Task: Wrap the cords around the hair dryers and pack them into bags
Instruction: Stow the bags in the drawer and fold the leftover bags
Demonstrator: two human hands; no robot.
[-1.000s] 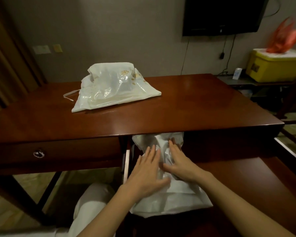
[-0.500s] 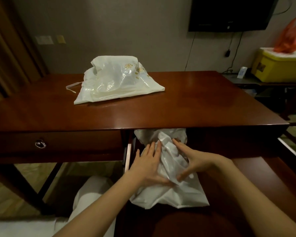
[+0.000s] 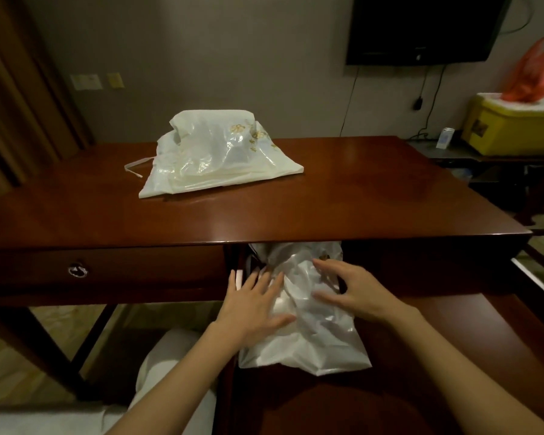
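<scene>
The white plastic bag (image 3: pixel 308 334) lies in the pulled-out desk drawer (image 3: pixel 453 356), its far end tucked under the front edge of the wooden desk (image 3: pixel 358 199). It is thin, crinkled film, soft and likely slippery under the palm, bulging over something inside that I cannot make out; judging by the task, a hair dryer with its cord. It probably weighs little, but the lump inside would shift if the bag were lifted by a corner. The safer hold, I would say, is across the bulge itself, or at the gathered mouth near the desk edge.

The left hand (image 3: pixel 252 306) lies flat on the near-left part of the bag, fingers straight and spread, pressing it down. The right hand (image 3: pixel 355 290) rests on the bag's right side, fingers loosely spread and slightly bent; I cannot tell whether it pinches any film.

A second white bag (image 3: pixel 220 155), printed with gold flowers and already full, sits on the desk top, well behind the drawer, its drawstring (image 3: pixel 135 167) trailing left. The desk top is polished and glossy, so plastic would slide on it easily.

Left of the open drawer is a closed drawer with a ring pull (image 3: pixel 78 270). Beyond the desk's far right corner hangs a wall television (image 3: pixel 421 26), and further right a yellow bin (image 3: pixel 515 127) stands on a low table.
</scene>
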